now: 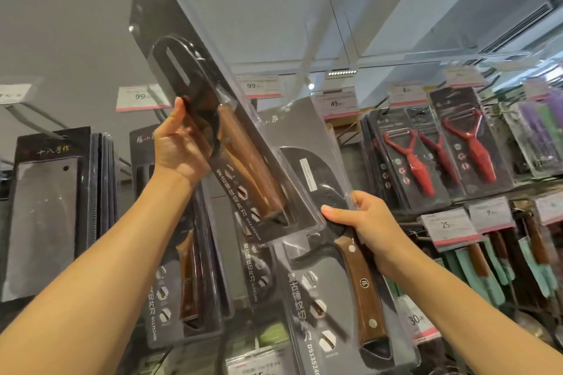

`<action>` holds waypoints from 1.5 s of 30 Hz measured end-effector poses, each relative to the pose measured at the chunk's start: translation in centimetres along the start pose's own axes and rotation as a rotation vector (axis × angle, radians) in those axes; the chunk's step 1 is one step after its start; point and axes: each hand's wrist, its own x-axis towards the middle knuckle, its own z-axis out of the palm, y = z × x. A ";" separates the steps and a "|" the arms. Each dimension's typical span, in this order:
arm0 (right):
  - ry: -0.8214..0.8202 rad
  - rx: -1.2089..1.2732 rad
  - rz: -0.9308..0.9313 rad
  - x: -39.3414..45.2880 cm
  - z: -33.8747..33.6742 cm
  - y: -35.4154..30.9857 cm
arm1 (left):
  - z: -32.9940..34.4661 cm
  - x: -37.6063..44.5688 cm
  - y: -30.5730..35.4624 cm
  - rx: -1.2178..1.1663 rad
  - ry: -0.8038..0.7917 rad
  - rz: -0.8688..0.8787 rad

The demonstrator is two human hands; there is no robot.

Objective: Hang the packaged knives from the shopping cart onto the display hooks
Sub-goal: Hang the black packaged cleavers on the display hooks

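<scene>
Clear plastic wraps the knife pack [225, 119] that the left hand [179, 143] grips by its left edge, fingers curled behind and thumb on the front. The pack is held high and tilted, its top corner running out past the upper edge of the view, its lower corner touching the second knife pack [320, 253]. The right hand [368, 222] clasps that second pack at its right edge, thumb pressed on the front by the blade. This pack sits upright before the display, its wooden handle pointing down. Behind both, more knife packs [182, 268] hang close together, edges overlapping, with dark cleaver packs [45, 207] to the left. Red peelers [426, 158] hang to the right, well apart from the hands. Price tags [140, 97] stick out above the rows. Above the tags there is open air up to the ceiling.
</scene>
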 end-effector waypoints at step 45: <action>-0.206 0.138 0.120 7.5 3.1 1.4 | -2.0 4.9 2.4 0.040 -0.181 0.033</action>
